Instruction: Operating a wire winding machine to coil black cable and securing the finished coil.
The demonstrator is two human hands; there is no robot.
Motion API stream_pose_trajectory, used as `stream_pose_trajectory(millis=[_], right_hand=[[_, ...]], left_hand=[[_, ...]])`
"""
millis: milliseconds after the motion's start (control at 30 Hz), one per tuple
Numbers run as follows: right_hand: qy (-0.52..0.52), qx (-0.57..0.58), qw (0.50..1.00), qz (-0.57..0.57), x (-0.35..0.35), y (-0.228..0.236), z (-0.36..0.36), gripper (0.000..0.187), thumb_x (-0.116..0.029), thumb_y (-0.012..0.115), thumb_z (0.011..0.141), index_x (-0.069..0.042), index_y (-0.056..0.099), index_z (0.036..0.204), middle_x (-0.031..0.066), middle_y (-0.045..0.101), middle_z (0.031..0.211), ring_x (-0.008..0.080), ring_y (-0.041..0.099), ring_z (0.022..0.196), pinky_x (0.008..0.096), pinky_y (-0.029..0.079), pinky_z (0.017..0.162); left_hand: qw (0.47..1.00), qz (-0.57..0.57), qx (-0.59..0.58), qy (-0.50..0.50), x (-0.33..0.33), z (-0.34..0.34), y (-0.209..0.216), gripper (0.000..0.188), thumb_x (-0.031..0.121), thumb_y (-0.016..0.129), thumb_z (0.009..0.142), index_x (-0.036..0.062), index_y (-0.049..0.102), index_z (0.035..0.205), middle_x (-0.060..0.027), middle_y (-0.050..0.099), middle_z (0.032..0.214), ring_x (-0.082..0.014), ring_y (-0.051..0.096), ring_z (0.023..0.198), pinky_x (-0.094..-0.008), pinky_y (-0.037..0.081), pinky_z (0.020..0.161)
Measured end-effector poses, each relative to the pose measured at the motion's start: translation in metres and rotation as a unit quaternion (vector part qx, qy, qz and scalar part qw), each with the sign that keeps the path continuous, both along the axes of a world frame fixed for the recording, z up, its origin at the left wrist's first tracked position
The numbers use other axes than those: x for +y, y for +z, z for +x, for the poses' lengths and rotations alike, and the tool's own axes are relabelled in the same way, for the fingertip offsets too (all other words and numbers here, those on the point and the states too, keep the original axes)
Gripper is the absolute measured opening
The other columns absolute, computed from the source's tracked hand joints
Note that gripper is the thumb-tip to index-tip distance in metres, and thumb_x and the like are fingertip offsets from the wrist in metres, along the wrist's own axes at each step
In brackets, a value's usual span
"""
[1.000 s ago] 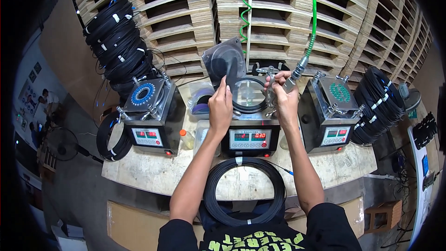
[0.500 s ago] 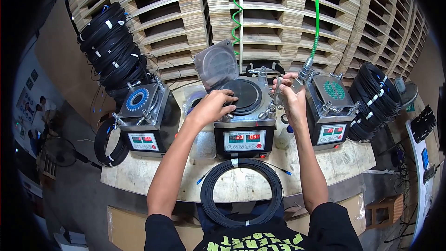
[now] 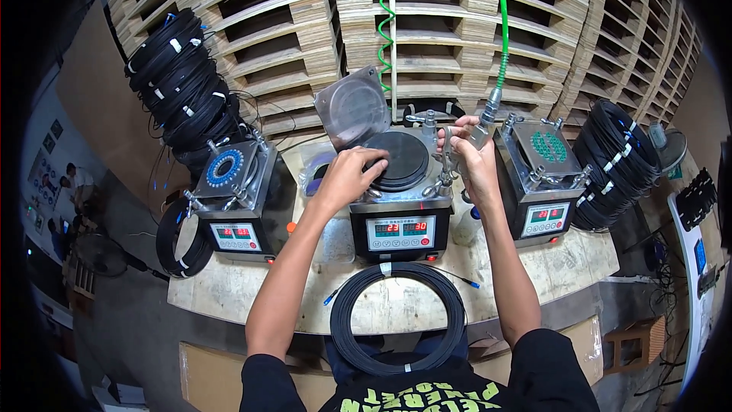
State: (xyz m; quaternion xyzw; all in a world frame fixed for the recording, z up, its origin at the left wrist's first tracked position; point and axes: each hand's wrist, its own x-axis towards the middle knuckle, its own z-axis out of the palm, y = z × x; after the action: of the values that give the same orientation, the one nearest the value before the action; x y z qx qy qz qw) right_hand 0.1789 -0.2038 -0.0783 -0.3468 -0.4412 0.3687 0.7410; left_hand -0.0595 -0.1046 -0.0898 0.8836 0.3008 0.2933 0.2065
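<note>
Standing off to the side here, watching the middle machine point(image 3: 400, 217) on the counter point(image 3: 305, 290). The left hand point(image 3: 347, 177) lies on the near-left edge of the black pad point(image 3: 400, 159), fingertips pressed flat on it, not closed round anything, so that grip is loose, more of a wipe or a press than a hold. The round lid point(image 3: 354, 107) is tipped up just behind that hand, hinged back and out of the way.

The right hand point(image 3: 474, 156) is clenched round the metal nozzle point(image 3: 482, 128) at the end of the green hose point(image 3: 505, 27), which runs straight up from the grip. The nozzle tip is hidden by the fingers and by the clamp post point(image 3: 446, 154) right beside them, so I can't tell exactly where it aims.

If you ask me, doing this well means keeping the nozzle low and angled across the pad, away from the left hand, so dust blows off the far side rather than back onto the surface. Fingertips should stay flat and light so nothing gets dragged into the pad. I'd also watch the hose: it hangs close above the right machine point(image 3: 543, 183), and a tug could knock the fixture on top.

The cable coil point(image 3: 398, 319) sits on the near side of both hands, well apart from the pad, with nothing touching it.
</note>
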Motion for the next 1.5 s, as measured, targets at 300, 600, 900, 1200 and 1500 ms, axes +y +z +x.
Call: stream_pose_trajectory(millis=[300, 600, 900, 1200, 1500], right_hand=[[-0.047, -0.265, 0.963, -0.007, 0.093, 0.017, 0.036, 0.024, -0.013, 0.061, 0.092, -0.001, 0.06, 0.113, 0.0077, 0.071, 0.094, 0.0134, 0.067, 0.089, 0.03, 0.051, 0.08], [-0.174, -0.489, 0.846, -0.121, 0.219, 0.029, 0.095, 0.042, -0.028, 0.081, 0.08, 0.001, 0.067, 0.107, 0.0168, 0.072, 0.087, 0.0292, 0.071, 0.082, 0.0413, 0.054, 0.078], [-0.168, -0.472, 0.861, -0.087, 0.245, -0.004, 0.091, 0.041, -0.014, 0.076, 0.087, 0.0, 0.064, 0.124, 0.0146, 0.075, 0.095, 0.0222, 0.072, 0.086, 0.0361, 0.056, 0.08], [-0.17, -0.439, 0.881, -0.053, 0.13, -0.025, 0.085, 0.045, 0.004, 0.049, 0.093, -0.002, 0.053, 0.137, 0.0174, 0.07, 0.103, 0.0253, 0.068, 0.101, 0.0369, 0.052, 0.091], [-0.13, -0.287, 0.922, -0.224, -0.068, -0.177, 0.117, 0.068, 0.019, 0.043, 0.087, -0.001, 0.036, 0.151, 0.019, 0.046, 0.151, 0.0269, 0.046, 0.14, 0.0346, 0.035, 0.117]], left_hand=[[0.91, 0.035, -0.257, 0.322, -0.001, 0.023, -0.035, 0.025, 0.018, 0.065, 0.093, 0.0079, 0.068, 0.116, -0.0197, 0.045, 0.127, -0.0345, 0.043, 0.119, -0.0441, 0.033, 0.108], [0.905, -0.088, -0.305, 0.284, 0.025, 0.029, -0.033, 0.044, 0.023, 0.058, 0.099, -0.0016, 0.053, 0.136, -0.0287, 0.039, 0.146, -0.0423, 0.043, 0.135, -0.0419, 0.033, 0.113], [0.911, -0.039, -0.295, 0.286, 0.014, 0.027, -0.035, 0.046, 0.003, 0.051, 0.094, -0.0012, 0.046, 0.139, -0.0242, 0.045, 0.142, -0.0398, 0.043, 0.135, -0.0425, 0.033, 0.114], [0.917, -0.029, -0.284, 0.278, 0.021, 0.015, -0.047, 0.056, -0.005, 0.051, 0.085, 0.0033, 0.048, 0.14, -0.0222, 0.046, 0.141, -0.0379, 0.045, 0.135, -0.0408, 0.033, 0.114], [0.912, -0.081, -0.294, 0.274, 0.028, 0.032, -0.043, 0.057, -0.003, 0.052, 0.085, 0.0032, 0.049, 0.142, -0.0213, 0.047, 0.142, -0.0354, 0.045, 0.136, -0.04, 0.031, 0.115]])
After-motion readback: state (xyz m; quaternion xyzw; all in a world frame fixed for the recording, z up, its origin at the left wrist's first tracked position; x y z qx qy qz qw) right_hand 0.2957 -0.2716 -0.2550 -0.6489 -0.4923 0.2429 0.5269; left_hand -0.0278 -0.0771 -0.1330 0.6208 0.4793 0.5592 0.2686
